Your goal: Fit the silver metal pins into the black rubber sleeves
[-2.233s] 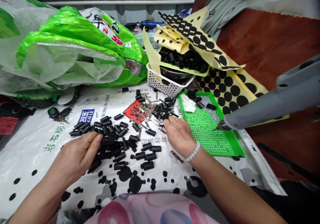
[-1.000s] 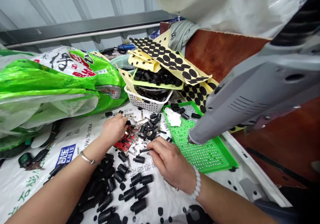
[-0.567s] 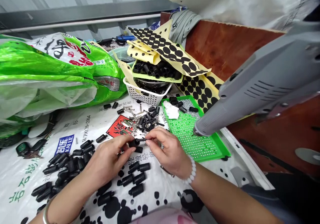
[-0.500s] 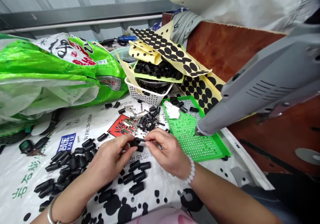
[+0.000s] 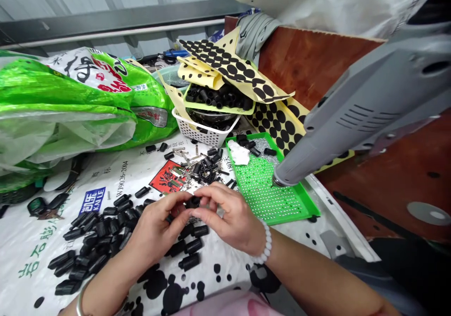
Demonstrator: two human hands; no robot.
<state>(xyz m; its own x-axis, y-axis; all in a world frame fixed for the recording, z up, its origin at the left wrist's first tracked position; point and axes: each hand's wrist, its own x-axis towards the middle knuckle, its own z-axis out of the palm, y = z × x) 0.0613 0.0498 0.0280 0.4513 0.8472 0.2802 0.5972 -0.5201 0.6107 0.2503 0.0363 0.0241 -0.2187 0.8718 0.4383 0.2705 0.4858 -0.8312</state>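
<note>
My left hand [image 5: 157, 224] pinches a small black plastic cylinder [image 5: 192, 202] between thumb and fingers, above the middle of the table. Thumb and fingers of my right hand [image 5: 230, 217] are closed and meet my left fingertips at that part. They cover whatever they grip, so the ribbed black piece seen earlier is hidden. Below and left of my hands lies a heap of similar black cylinders [image 5: 102, 229]. Just beyond my fingertips is a loose pile of small metal strips and black parts [image 5: 204, 165].
A green tray [image 5: 312, 208] with rows of small pale pieces lies right, under a grey power screwdriver [image 5: 317, 142]. Behind stand a white basket [image 5: 202, 133], yellow sheets of black dots [image 5: 232, 67] and a green bag [image 5: 148, 95]. A brown board [image 5: 292, 57] borders the right.
My hands have closed together, right fingertips now against the left ones. The ribbed black piece that showed between them is covered. The view has shifted slightly.
</note>
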